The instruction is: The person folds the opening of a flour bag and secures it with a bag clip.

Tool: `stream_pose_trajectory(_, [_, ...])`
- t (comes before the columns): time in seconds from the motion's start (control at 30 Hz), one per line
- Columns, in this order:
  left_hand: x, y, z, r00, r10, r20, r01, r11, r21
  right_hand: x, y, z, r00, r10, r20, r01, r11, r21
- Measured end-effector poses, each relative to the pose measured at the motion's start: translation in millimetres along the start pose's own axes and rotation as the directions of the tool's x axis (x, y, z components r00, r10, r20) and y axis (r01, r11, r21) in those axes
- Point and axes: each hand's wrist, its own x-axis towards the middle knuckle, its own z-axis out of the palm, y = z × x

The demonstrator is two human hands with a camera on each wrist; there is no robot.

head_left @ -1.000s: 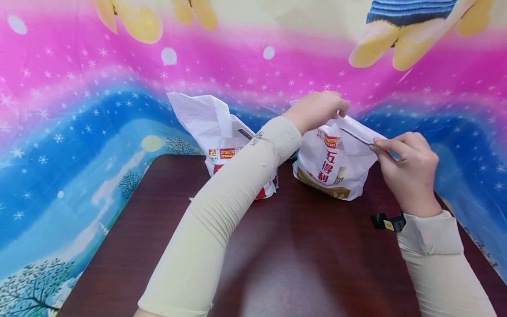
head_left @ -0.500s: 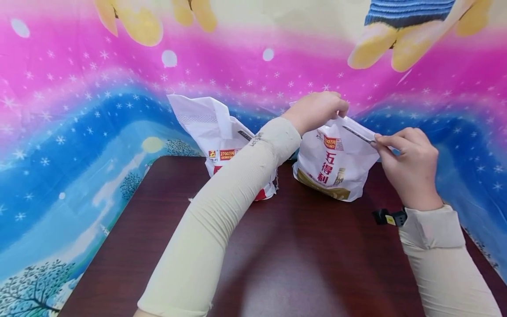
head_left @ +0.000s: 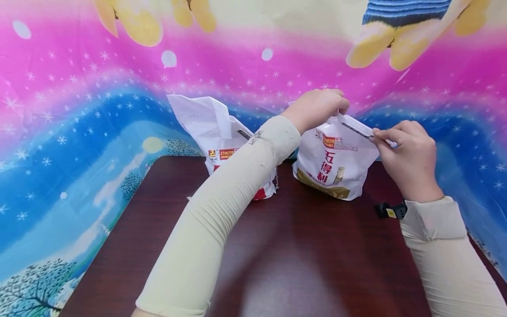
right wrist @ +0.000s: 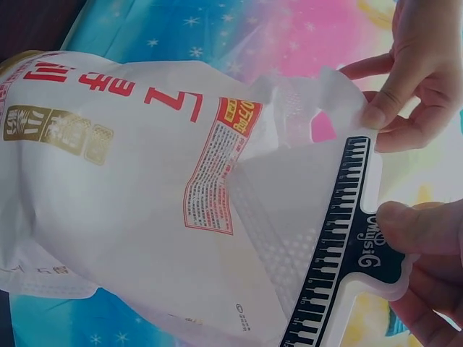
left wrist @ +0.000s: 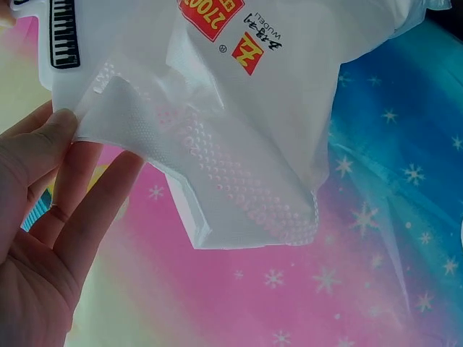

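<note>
A white flour bag [head_left: 332, 163] with red print stands upright at the right of the table. My left hand [head_left: 317, 108] pinches its top edge between thumb and fingers, seen close in the left wrist view. Across the bag's folded mouth lies a white bag clip [right wrist: 333, 238] with a black piano-key strip. My right hand [head_left: 412, 160] pinches the clip's handle with thumb and fingers. In the right wrist view, a flap of the bag's mouth sticks out past the clip's end beside the left hand. Whether the clip bites fully on the bag, I cannot tell.
A second white flour bag [head_left: 222, 132] stands at the left, its top leaning left and a dark patterned strip [head_left: 245, 134] near its mouth. My left sleeve partly covers it. Both stand on a dark brown table [head_left: 277, 255], before a printed cloth [head_left: 245, 57].
My right hand has risen slightly with the clip's end, and the bag's upper front shows more of its printed label. My left hand stays nearly still on the top edge.
</note>
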Motion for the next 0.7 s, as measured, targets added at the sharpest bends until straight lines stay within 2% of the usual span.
stream_pose_trajectory(0.23, [-0.3, 0.8, -0.8, 1.000, 0.027, 0.000, -0.026, 0.994, 0.108, 2.1, 1.6, 2.8, 1.000, 0.012, 0.019, -0.012, 1.000, -0.008])
stream_pose_trajectory(0.7, [-2.3, 2.5, 0.7, 0.999, 0.049, -0.002, -0.048, 0.988, 0.149, 0.4, 4.8, 12.1, 0.999, 0.050, 0.021, -0.050, 0.999, 0.005])
